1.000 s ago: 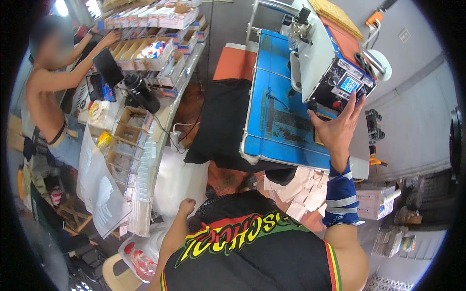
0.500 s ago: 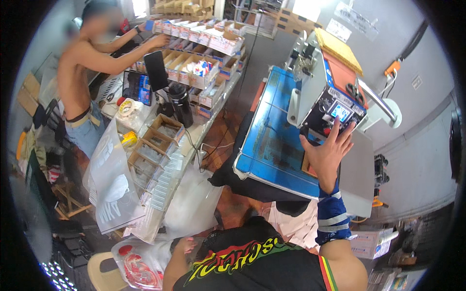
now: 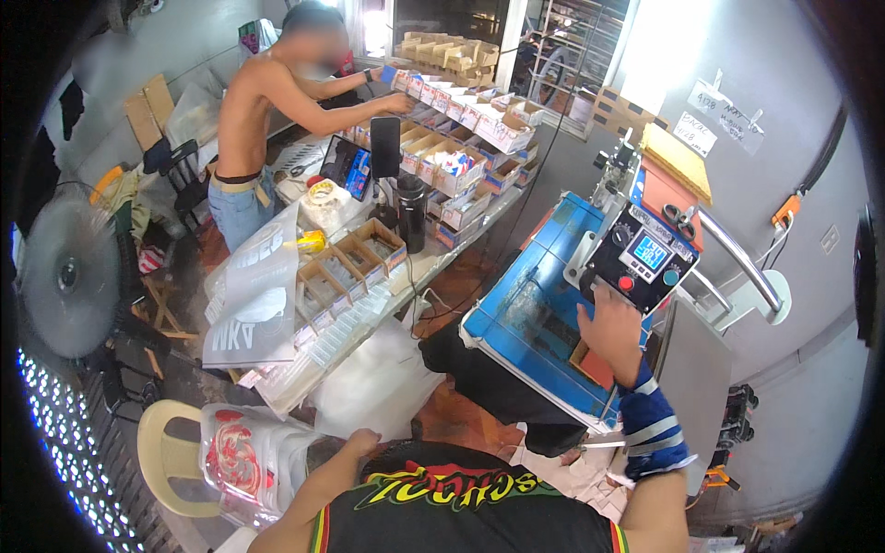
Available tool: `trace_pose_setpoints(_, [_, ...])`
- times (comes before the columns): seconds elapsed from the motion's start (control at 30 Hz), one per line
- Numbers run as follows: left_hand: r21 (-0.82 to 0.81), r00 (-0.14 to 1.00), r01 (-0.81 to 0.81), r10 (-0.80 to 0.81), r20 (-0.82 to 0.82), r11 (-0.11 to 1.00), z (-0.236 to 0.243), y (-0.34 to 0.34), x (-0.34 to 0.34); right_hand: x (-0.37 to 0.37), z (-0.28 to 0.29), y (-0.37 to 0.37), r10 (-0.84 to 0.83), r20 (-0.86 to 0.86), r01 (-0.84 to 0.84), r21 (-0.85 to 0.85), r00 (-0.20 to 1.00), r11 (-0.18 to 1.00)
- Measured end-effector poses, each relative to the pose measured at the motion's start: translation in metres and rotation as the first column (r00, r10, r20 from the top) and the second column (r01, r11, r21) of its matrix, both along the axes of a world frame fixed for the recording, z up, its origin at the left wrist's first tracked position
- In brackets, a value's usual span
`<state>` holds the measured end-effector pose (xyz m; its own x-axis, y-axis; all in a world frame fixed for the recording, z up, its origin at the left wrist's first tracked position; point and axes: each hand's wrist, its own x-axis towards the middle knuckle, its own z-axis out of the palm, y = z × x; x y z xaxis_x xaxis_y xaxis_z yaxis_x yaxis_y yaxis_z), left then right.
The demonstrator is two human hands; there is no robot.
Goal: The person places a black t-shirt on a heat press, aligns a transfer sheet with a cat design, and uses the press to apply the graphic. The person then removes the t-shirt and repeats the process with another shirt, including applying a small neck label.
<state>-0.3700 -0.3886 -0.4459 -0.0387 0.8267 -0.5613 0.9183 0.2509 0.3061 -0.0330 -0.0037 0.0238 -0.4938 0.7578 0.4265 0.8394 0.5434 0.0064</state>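
Note:
My right hand (image 3: 612, 324) is at the lower left edge of the black control panel (image 3: 641, 258) of a heat press. Its thumb stands apart from the bent fingers, whose tips are partly hidden, and nothing shows in the hand. A lit blue screen, a red button and a green button are on the panel. Under the press lies a blue bed (image 3: 530, 281). Low in front of my body, my left hand (image 3: 365, 441) is closed; what it holds, if anything, cannot be made out. Clear plastic (image 3: 263, 461) with red prints lies over a chair nearby.
At left, a long table carries cardboard bins (image 3: 355, 263), a black tumbler (image 3: 411, 217), a phone (image 3: 385, 147) and a printed film sheet (image 3: 253, 300). A co-worker (image 3: 267, 120) reaches into boxes behind it. A fan (image 3: 69, 272) stands far left. Black cloth (image 3: 489, 387) hangs from the press bed.
My right hand has moved down and left from in front of the buttons to the panel's lower edge, fingers now bent. The view has shifted, bringing the fan into sight.

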Motion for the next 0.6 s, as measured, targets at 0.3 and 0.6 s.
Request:
trace_pose_setpoints(0.3, [-0.364,0.57,-0.612,0.711,0.412,0.702,0.01,-0.054,0.118,0.001,-0.009,0.003,0.039,-0.002,-0.039,0.159,0.999,0.987])
trace_pose_setpoints(0.6, [-0.511,0.285,-0.769,0.922,0.262,0.383,0.029,-0.177,0.202,0.006,-0.013,0.005,0.039,0.009,-0.04,0.107,0.999,0.993])
